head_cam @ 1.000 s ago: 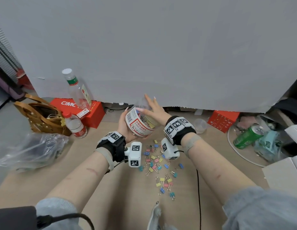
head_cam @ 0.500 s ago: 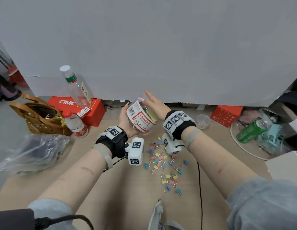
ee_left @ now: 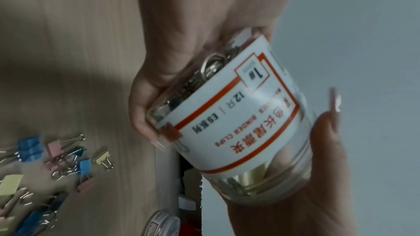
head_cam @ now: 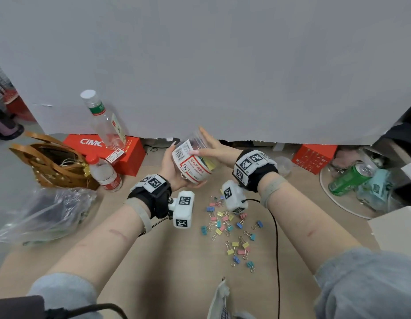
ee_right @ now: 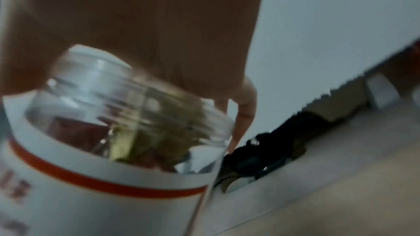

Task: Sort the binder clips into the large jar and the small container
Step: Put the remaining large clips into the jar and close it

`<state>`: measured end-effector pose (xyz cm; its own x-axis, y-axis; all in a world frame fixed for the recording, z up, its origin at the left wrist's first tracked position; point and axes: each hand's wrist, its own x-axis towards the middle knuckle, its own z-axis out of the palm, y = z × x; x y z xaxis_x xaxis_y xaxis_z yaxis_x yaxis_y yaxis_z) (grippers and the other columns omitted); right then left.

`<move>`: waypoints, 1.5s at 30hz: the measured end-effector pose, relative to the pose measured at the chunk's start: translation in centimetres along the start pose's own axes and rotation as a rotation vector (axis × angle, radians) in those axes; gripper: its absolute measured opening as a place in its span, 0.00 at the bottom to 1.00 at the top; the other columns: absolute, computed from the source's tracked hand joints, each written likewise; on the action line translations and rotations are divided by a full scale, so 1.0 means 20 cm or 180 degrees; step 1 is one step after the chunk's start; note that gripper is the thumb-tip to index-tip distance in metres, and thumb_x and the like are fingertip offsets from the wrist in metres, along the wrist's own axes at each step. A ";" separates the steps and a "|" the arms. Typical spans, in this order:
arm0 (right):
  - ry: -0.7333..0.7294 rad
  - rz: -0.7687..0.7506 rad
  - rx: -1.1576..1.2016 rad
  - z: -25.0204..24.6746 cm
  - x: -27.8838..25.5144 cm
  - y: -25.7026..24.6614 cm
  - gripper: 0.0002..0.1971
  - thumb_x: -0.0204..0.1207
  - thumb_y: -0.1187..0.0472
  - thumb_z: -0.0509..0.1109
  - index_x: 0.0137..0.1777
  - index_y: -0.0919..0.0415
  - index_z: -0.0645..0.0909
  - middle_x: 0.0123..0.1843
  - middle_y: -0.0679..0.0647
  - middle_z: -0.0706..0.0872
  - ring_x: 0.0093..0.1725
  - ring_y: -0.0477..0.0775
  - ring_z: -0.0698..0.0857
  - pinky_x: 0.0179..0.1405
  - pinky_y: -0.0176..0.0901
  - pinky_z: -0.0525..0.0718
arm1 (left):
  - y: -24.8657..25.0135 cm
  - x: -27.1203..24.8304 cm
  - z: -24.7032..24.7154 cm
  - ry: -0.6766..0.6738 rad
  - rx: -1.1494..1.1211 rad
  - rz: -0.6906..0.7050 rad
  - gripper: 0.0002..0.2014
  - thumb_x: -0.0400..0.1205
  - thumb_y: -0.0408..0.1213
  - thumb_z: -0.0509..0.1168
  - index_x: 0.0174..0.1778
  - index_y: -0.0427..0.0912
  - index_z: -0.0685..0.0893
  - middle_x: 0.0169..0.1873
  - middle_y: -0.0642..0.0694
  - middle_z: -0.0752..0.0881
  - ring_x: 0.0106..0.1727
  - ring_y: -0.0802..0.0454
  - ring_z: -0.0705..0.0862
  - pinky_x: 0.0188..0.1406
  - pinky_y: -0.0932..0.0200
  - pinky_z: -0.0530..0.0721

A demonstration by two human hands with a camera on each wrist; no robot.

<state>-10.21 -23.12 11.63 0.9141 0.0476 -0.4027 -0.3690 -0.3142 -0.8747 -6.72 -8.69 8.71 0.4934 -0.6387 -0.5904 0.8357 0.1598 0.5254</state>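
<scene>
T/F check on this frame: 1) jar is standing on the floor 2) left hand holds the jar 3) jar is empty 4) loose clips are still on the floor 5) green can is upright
1) The large jar stands on the floor. False: it is held up, tilted, between both hands.
2) The left hand holds the jar. True: it cups the jar's lower end.
3) The jar is empty. False: metal clip handles and a yellow clip show through the clear wall in the left wrist view.
4) Loose binder clips lie on the floor. True: they are scattered in pink, blue, yellow and teal below the hands.
5) The green can is upright. False: it lies tilted among clutter at the right.
The right hand rests flat against the jar's upper end.
</scene>
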 end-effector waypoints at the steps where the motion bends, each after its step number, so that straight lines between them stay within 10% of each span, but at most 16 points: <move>1: 0.0096 0.0068 -0.0247 -0.01 0.01 0.00 0.52 0.59 0.27 0.68 0.78 0.31 0.41 0.85 0.56 0.49 0.84 0.61 0.49 0.79 0.67 0.57 | -0.01 0.00 0.01 -0.0005 -0.0050 -0.0001 0.34 0.76 0.68 0.44 0.60 0.47 0.82 0.62 0.35 0.81 0.61 0.33 0.79 0.58 0.37 0.76; 8: 0.0811 0.0487 0.0611 0.09 0.02 -0.02 0.56 0.55 0.20 0.61 0.81 0.42 0.48 0.84 0.56 0.55 0.81 0.63 0.61 0.76 0.70 0.63 | -0.05 0.02 0.05 0.0257 0.0411 0.0367 0.32 0.79 0.66 0.41 0.49 0.50 0.85 0.50 0.40 0.85 0.49 0.39 0.83 0.50 0.48 0.78; 13: 0.0303 0.0554 0.1260 0.08 0.05 0.01 0.41 0.68 0.29 0.61 0.78 0.50 0.63 0.78 0.60 0.71 0.72 0.64 0.75 0.72 0.69 0.70 | -0.04 0.08 -0.07 0.0065 0.0110 0.0339 0.33 0.78 0.66 0.42 0.57 0.47 0.83 0.56 0.37 0.83 0.56 0.35 0.81 0.54 0.42 0.78; 16: 0.0181 0.0453 0.0483 0.07 0.05 0.04 0.45 0.72 0.43 0.70 0.82 0.52 0.49 0.83 0.61 0.59 0.80 0.61 0.63 0.78 0.65 0.64 | 0.00 0.11 -0.16 -0.0085 -0.0269 0.0078 0.35 0.76 0.69 0.45 0.62 0.46 0.79 0.64 0.34 0.79 0.58 0.33 0.80 0.58 0.36 0.78; 23: 0.0415 0.0149 -0.1802 0.09 0.15 0.09 0.50 0.64 0.30 0.70 0.80 0.35 0.42 0.85 0.54 0.46 0.83 0.63 0.48 0.76 0.70 0.53 | 0.00 0.19 -0.34 -0.0367 -0.0350 -0.0532 0.39 0.73 0.69 0.53 0.75 0.47 0.69 0.67 0.32 0.78 0.61 0.30 0.82 0.61 0.30 0.77; 27: 0.0439 -0.0089 -0.1318 0.17 0.24 0.13 0.50 0.59 0.28 0.68 0.78 0.30 0.44 0.85 0.50 0.43 0.84 0.62 0.46 0.78 0.72 0.53 | 0.01 0.25 -0.40 -0.0345 -0.0258 -0.0637 0.40 0.72 0.70 0.54 0.73 0.46 0.73 0.68 0.35 0.78 0.65 0.32 0.78 0.66 0.32 0.72; 32: 0.0933 0.0933 -0.0363 0.25 0.35 0.11 0.48 0.60 0.21 0.58 0.78 0.31 0.41 0.84 0.61 0.50 0.82 0.70 0.53 0.77 0.68 0.55 | 0.01 0.31 -0.39 -0.0355 -0.0219 -0.0096 0.34 0.78 0.66 0.47 0.61 0.45 0.84 0.63 0.37 0.82 0.63 0.35 0.80 0.71 0.35 0.67; 36: 0.0427 0.1253 0.0529 0.24 0.44 0.10 0.57 0.46 0.13 0.53 0.78 0.30 0.43 0.86 0.50 0.45 0.84 0.65 0.46 0.78 0.72 0.46 | 0.02 0.36 -0.45 -0.0378 -0.0160 -0.0273 0.38 0.75 0.69 0.50 0.72 0.44 0.75 0.72 0.33 0.75 0.72 0.32 0.73 0.74 0.32 0.66; 41: -0.0154 0.1184 -0.0104 0.11 0.41 0.14 0.53 0.70 0.44 0.73 0.81 0.40 0.34 0.78 0.60 0.65 0.72 0.59 0.73 0.66 0.37 0.74 | 0.09 0.39 -0.56 -0.0139 -0.0293 -0.0775 0.39 0.72 0.71 0.50 0.66 0.43 0.78 0.67 0.31 0.78 0.64 0.30 0.78 0.59 0.34 0.78; 45: 0.0195 0.0683 -0.1611 0.13 0.44 0.15 0.51 0.65 0.30 0.68 0.78 0.32 0.36 0.85 0.57 0.49 0.81 0.64 0.59 0.79 0.67 0.58 | 0.11 0.41 -0.58 -0.0289 -0.0184 -0.1005 0.38 0.73 0.70 0.50 0.61 0.41 0.82 0.56 0.32 0.86 0.55 0.32 0.86 0.57 0.34 0.81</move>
<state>-3.80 -21.14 4.68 0.8411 -0.1182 -0.5278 -0.4349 -0.7281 -0.5298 1.89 -4.81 -2.17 0.1865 -0.7275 -0.6602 0.9575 -0.0159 0.2880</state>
